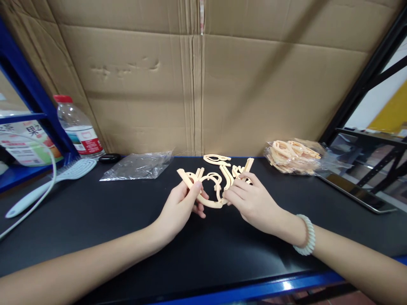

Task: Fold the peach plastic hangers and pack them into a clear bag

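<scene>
A beige plastic folding hanger [210,203] is held low above the black table, its curved arm bowed toward me. My left hand [181,201] is closed on its left side, thumb on top and fingers underneath. The fingers of my right hand [251,201] pinch the hanger's right end; their tips are partly hidden. Just beyond my hands lie more beige hanger parts, among them a flat looped piece [217,160] and a curved arm [227,177]. A straight beige piece [249,164] rises behind my right hand; whether that hand touches it, I cannot tell.
An empty clear plastic bag [136,166] lies back left, near a hairbrush [74,169], a black case [110,158] and a red-capped bottle [79,127]. Back right sits a bag of beige hanger parts [291,156] beside a dark tablet-like panel [356,192]. Cardboard [143,84] walls the back.
</scene>
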The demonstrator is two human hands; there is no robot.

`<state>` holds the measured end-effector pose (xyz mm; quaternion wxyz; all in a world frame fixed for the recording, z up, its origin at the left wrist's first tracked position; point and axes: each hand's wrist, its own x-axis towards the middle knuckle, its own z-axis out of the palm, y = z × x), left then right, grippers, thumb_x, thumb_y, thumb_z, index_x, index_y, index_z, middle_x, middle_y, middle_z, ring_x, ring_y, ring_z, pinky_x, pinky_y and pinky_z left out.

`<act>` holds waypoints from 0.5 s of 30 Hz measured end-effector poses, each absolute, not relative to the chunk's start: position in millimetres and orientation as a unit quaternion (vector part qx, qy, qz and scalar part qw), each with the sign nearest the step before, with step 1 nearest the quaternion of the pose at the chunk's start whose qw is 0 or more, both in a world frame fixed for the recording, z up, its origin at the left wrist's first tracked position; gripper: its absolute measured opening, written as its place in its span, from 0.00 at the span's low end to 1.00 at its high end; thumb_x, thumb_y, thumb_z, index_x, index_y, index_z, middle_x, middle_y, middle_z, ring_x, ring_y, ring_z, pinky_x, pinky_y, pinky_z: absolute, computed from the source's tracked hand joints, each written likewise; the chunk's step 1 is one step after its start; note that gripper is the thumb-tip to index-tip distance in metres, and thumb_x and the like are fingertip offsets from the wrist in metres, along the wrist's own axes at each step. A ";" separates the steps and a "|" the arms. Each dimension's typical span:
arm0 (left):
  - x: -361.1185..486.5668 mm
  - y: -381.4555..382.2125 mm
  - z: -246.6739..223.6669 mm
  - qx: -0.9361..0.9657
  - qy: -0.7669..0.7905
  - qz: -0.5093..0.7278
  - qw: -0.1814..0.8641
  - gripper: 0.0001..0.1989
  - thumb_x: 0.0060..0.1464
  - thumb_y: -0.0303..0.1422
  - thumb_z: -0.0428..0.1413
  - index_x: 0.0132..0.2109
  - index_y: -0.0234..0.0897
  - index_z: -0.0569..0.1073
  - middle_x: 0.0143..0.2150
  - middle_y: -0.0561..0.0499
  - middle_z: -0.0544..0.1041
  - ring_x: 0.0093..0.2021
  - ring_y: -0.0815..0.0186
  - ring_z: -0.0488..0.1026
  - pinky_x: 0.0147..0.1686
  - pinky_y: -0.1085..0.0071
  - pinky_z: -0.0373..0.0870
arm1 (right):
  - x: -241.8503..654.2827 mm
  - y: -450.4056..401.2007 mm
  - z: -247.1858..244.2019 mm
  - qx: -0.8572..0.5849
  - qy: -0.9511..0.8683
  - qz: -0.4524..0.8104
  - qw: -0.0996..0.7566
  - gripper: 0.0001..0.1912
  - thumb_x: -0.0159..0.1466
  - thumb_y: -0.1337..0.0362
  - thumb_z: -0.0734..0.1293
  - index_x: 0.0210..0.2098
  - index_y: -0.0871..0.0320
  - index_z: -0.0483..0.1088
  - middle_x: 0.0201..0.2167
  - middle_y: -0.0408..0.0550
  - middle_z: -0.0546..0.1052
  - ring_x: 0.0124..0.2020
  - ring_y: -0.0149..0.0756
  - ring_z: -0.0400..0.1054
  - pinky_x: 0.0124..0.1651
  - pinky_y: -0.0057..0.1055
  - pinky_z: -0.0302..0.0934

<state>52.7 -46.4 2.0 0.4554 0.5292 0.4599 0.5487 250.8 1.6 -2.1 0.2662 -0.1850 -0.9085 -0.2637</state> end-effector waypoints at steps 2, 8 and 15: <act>52.1 -45.5 1.2 0.500 0.462 0.556 0.476 0.13 0.56 0.40 0.57 0.33 0.33 0.68 0.29 0.52 0.71 0.22 0.72 0.67 0.19 0.74 0.73 | 250.3 -0.5 -1.0 -0.173 -0.906 -0.276 0.272 0.17 0.68 0.75 0.53 0.30 0.59 0.68 0.25 0.45 0.73 0.32 0.34 0.63 0.51 0.39 0.52; 48.2 -38.2 -7.9 0.451 0.469 0.564 0.509 0.14 0.57 0.38 0.55 0.28 0.33 0.67 0.23 0.55 0.68 0.17 0.75 0.62 0.13 0.80 0.65 | 258.0 3.6 6.3 -0.147 -0.908 -0.205 0.336 0.13 0.67 0.76 0.55 0.31 0.58 0.66 0.27 0.44 0.75 0.31 0.32 0.66 0.46 0.37 0.55; 48.0 -35.6 -15.4 0.463 0.461 0.577 0.491 0.14 0.55 0.41 0.55 0.31 0.34 0.66 0.25 0.56 0.70 0.17 0.74 0.64 0.13 0.79 0.65 | 274.5 33.9 9.2 -0.199 -0.917 -0.071 0.338 0.12 0.66 0.74 0.59 0.46 0.54 0.65 0.41 0.47 0.76 0.46 0.37 0.68 0.61 0.50 0.47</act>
